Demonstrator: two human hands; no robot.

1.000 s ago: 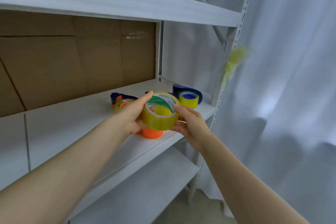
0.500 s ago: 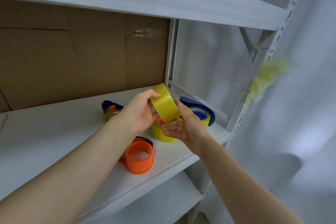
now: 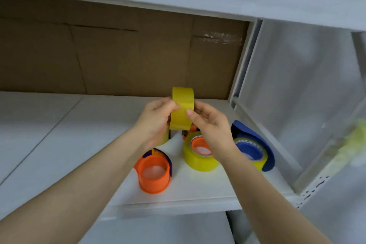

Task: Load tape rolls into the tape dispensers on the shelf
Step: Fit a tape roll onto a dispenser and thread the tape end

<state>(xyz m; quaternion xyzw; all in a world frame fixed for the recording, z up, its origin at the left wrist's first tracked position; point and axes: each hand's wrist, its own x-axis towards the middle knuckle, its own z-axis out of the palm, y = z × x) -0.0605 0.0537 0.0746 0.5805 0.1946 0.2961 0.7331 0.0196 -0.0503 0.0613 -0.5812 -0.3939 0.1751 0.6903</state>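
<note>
head view: both forearms reach forward, left hand (image 3: 156,118) and right hand (image 3: 213,127) close together above the white shelf (image 3: 59,134). brown cardboard (image 3: 118,55) backs the shelf; a pale curtain (image 3: 297,85) hangs at right. an orange dispenser (image 3: 154,176) and a blue dispenser (image 3: 255,140) sit below the hands. the yellow tape roll (image 3: 182,109) stands upright, edge-on, pinched between the fingers (image 3: 200,106) of both hands, clear of the shelf.

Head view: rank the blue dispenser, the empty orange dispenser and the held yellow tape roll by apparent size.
1. blue dispenser, though partly hidden.
2. orange dispenser, a close second; it sits nearer the camera, so this is unsure.
3. yellow tape roll, seen edge-on.
</note>
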